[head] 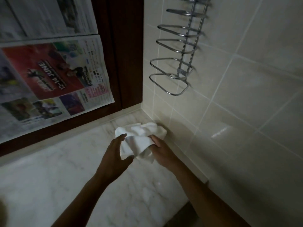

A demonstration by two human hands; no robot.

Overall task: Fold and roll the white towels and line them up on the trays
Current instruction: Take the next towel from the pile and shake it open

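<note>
A crumpled white towel (139,140) is held just above the marble counter (65,177), near the corner where the counter meets the tiled wall. My right hand (161,152) grips the towel's right side with curled fingers. My left hand (117,155) cups its left edge, thumb below and fingers above the cloth. A loose corner of the towel hangs down between my two hands. No tray shows in the head view.
A chrome wire rack (173,69) with several loops hangs on the tiled wall (246,95) above the corner. Newspaper sheets (54,76) cover a dark wooden frame (129,51) behind the counter. The counter's front edge runs at lower right.
</note>
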